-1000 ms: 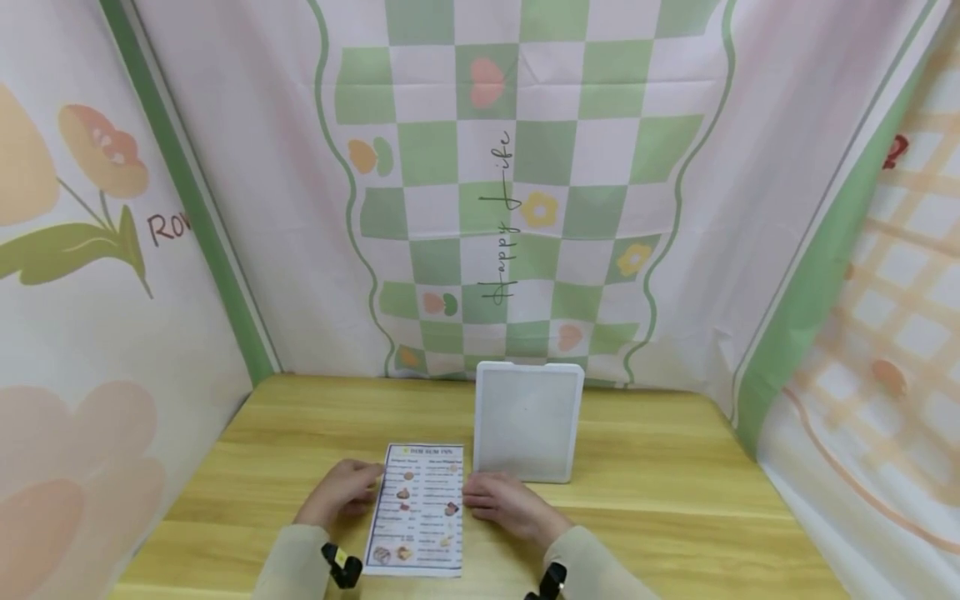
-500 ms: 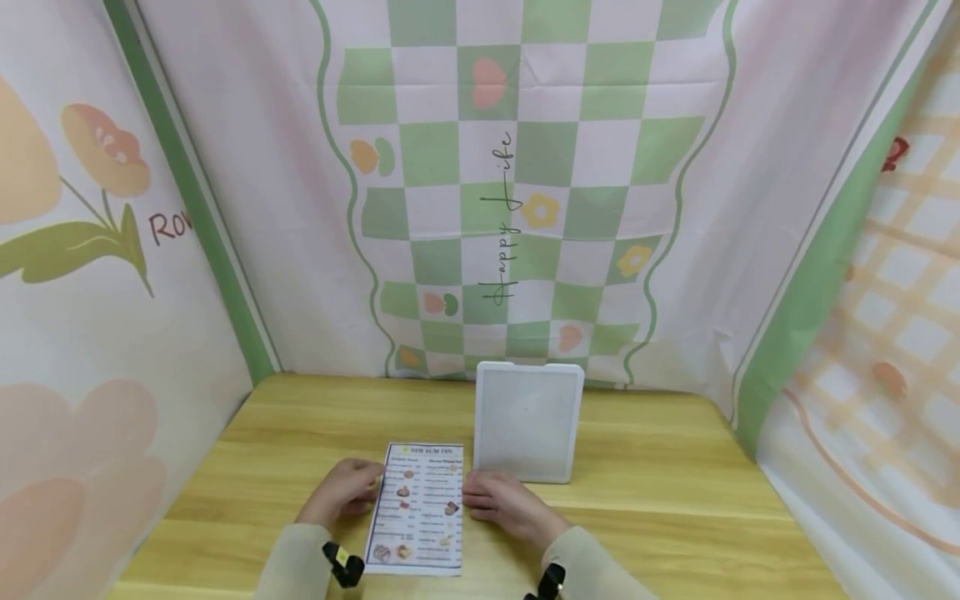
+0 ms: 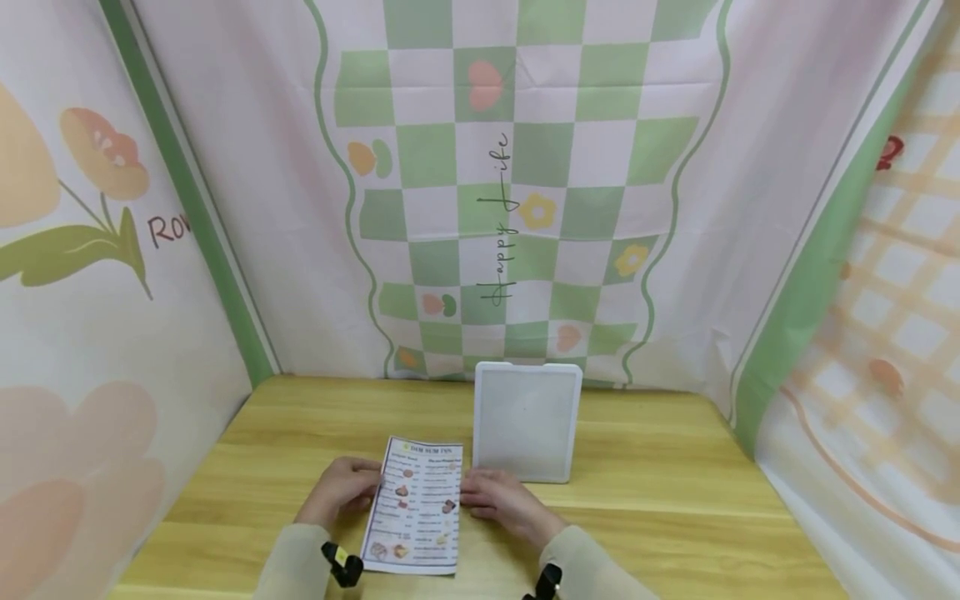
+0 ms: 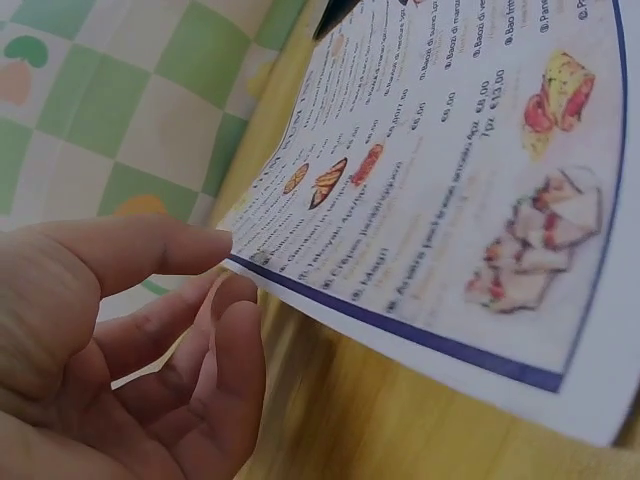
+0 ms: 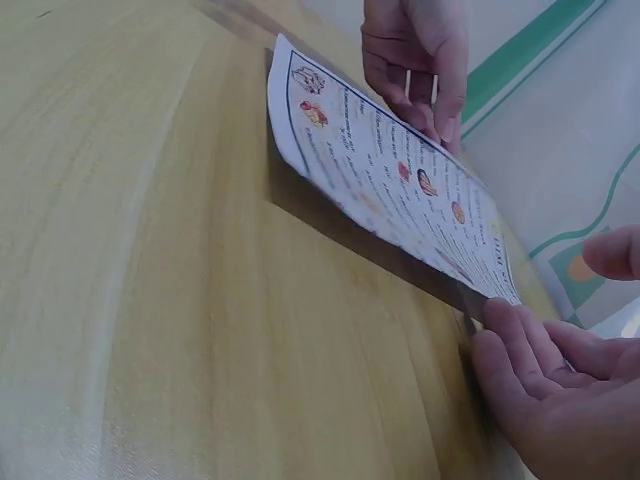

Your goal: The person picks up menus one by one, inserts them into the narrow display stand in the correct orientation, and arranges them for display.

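A printed menu sheet [image 3: 416, 508] with a blue border and small food pictures lies between the two hands in the head view. My left hand [image 3: 347, 487] pinches its left edge; in the left wrist view the thumb [image 4: 190, 245] is at the paper's edge with the curled fingers below. My right hand [image 3: 510, 504] is at the opposite edge. In the right wrist view its fingertips [image 5: 500, 315] touch that edge from below, while the thumb [image 5: 612, 252] stands apart. The sheet bows slightly and casts a shadow on the table.
Just behind the right hand, a white-framed grey panel [image 3: 527, 421] stands upright on the wooden table [image 3: 660, 500]. A green-and-white checked curtain [image 3: 510, 208] hangs along the table's back edge, with printed curtains at both sides.
The menu sheet has risen slightly; its far edge now curves and the sheet has shifted a little left. Both hands stay almost where they were.
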Available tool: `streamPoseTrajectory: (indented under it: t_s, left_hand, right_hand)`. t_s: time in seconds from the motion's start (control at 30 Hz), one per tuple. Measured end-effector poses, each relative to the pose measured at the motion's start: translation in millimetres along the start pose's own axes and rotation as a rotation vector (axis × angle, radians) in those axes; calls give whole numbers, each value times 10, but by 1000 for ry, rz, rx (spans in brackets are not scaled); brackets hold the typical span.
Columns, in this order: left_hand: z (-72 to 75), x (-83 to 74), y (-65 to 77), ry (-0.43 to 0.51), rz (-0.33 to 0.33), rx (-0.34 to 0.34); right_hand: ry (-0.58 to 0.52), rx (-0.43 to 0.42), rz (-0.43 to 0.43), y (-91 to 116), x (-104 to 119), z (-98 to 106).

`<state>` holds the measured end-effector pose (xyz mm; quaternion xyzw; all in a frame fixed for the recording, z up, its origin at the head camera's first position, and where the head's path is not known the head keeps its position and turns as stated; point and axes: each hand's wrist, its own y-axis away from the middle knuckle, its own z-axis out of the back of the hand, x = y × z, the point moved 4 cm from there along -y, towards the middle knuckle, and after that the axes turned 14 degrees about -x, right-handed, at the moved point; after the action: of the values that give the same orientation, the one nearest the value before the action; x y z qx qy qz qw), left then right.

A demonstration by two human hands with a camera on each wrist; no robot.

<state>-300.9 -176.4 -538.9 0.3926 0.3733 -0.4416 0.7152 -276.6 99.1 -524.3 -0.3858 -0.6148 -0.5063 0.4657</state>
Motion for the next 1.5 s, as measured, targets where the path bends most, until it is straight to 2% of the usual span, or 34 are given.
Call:
streamPoseTrajectory:
  t_s: [0.3, 0.53, 0.8, 0.97, 1.3, 1.5]
  left_hand:
    - [27, -43, 35, 30, -27, -27]
    - [57, -72, 44, 66, -37, -42]
    - [80, -96, 30, 87, -5, -68]
    - [85, -101, 0, 99, 9, -80]
    - [98, -120, 27, 125, -15, -47]
    - [79, -176, 30, 180, -44, -10]
  right_hand:
    - [-53, -27, 44, -16, 12, -64]
    - [-49, -24, 72, -28, 60, -110]
    - [11, -136, 100, -57, 129, -87]
    - [69, -175, 145, -53, 170, -75]
    - [116, -174, 183, -57, 208, -29]
    - [166, -185, 227, -103, 236, 48]
